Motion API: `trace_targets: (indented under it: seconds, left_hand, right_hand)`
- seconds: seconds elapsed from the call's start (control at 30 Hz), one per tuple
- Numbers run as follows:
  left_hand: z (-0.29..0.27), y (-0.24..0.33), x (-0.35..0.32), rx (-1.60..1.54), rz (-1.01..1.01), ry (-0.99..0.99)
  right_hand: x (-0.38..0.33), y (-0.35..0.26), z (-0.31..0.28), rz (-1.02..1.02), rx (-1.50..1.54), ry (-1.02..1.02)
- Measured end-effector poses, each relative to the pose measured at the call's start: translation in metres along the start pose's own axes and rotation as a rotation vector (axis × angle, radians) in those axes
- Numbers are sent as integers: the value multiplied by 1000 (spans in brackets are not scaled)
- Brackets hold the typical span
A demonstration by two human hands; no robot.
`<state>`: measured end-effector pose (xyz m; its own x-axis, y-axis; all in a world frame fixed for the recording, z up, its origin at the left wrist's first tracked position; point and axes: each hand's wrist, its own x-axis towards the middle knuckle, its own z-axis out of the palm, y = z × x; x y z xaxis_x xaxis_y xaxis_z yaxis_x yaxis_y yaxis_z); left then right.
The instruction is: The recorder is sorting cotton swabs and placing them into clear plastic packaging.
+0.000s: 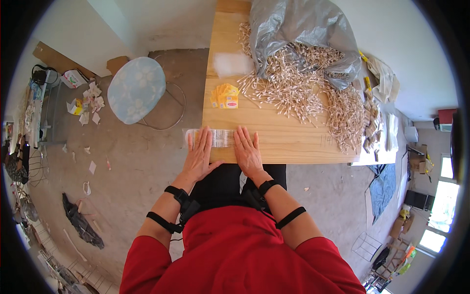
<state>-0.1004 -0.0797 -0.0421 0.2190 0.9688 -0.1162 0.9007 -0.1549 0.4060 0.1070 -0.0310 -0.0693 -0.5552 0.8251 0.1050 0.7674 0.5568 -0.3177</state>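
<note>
A clear plastic packet of cotton swabs (223,138) lies flat along the near edge of the wooden table. My left hand (198,156) rests on its left part, fingers stretched out and thumb apart, covering some of the packet. On the packet's right end lies my right hand (248,152), also flat with straight fingers. Neither hand is wrapped round anything. Beyond the packet sits a small pile of yellow cards (225,96), with a stack of clear plastic bags (232,64) farther back.
Loose cotton swabs (289,93) spread over the right half of the table (274,142), spilling from a grey plastic bag (303,24). A stool with a pale blue cushion (136,90) stands at the left. Paper scraps (93,98) litter the floor beside it.
</note>
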Motion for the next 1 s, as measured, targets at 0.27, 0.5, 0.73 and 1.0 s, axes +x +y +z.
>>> trace_targets:
  seconds: [0.27,0.5,0.73,1.0]
  left_hand:
    - [11,-11,2,-99,18,71]
    - [19,-22,1,-261,77,100]
    - [23,-27,1,-321,113,123]
    - [24,-28,0,-333,107,109]
  right_hand:
    - [0,0,1,4,26,14]
    - [0,-2,-2,8,20,9]
    - [7,-13,1,-10,28,3]
    - [14,-27,5,-31,25,-3]
